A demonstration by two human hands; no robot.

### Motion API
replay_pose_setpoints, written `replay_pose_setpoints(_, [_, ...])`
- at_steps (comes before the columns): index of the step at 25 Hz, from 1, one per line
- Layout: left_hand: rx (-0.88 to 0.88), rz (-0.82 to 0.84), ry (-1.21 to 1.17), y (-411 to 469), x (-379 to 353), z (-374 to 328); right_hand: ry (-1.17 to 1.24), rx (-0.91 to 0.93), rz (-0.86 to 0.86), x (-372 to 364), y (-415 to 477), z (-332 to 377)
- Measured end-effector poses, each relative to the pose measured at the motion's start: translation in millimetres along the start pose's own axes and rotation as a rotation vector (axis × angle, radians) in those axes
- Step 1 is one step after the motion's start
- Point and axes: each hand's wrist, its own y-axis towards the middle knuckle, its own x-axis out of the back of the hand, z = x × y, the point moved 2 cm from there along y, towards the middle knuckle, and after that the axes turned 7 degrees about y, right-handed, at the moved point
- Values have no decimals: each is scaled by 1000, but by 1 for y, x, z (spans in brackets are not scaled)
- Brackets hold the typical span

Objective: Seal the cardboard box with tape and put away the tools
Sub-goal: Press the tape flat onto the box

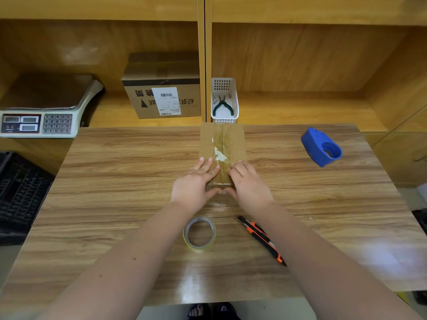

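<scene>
A narrow cardboard box lies in the middle of the table, with clear tape running along its centre seam. My left hand rests flat on the box's near left part, fingers apart. My right hand presses the near right part, fingers curled on the top, thumb at the near end. Both thumbs meet at the box's near face. A roll of clear tape lies flat on the table just in front of my arms. An orange and black utility knife lies to its right, partly under my right forearm.
A blue tape dispenser sits at the table's far right. A white basket with green pliers stands on the shelf behind the box. A larger labelled carton and a scale are on the shelf at left.
</scene>
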Motion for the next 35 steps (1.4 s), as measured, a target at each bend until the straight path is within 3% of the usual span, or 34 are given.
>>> replay_pose_setpoints(5, [-49,56,43,0,3,4,-23,82,45,0,-2,-6])
replay_pose_setpoints(10, [-28,75,-3,-1,9,3,144,15,61,4,-9,-6])
replay_pose_setpoints(22, [-75,135,-52,-1,6,5,113,24,75,8,-7,-9])
replay_pose_setpoints(31, [-43,-114,-248,-31,19,-9,240,103,-57,22,-32,11])
replay_pose_setpoints(35, [19,-59,-337,-66,-3,-6,301,88,-71,6,-58,20])
